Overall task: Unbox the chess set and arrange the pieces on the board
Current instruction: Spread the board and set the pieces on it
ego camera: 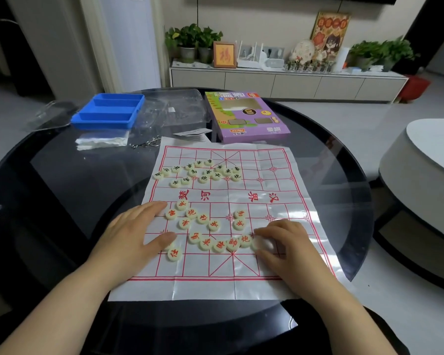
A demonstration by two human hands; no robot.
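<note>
A person's left hand [136,234] lies flat and open on the thin, creased board sheet [241,267], which could slide on the glass table [62,188] and scatter the round cream red-lettered pieces [205,226] huddled unsorted on its near half, while the right hand [285,249] curls round one pale piece [260,244].

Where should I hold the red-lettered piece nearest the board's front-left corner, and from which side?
Pinch the piece by its round rim from above: it lies flat, face up, on the board, with free space on its right. The left hand is nearest.
</note>
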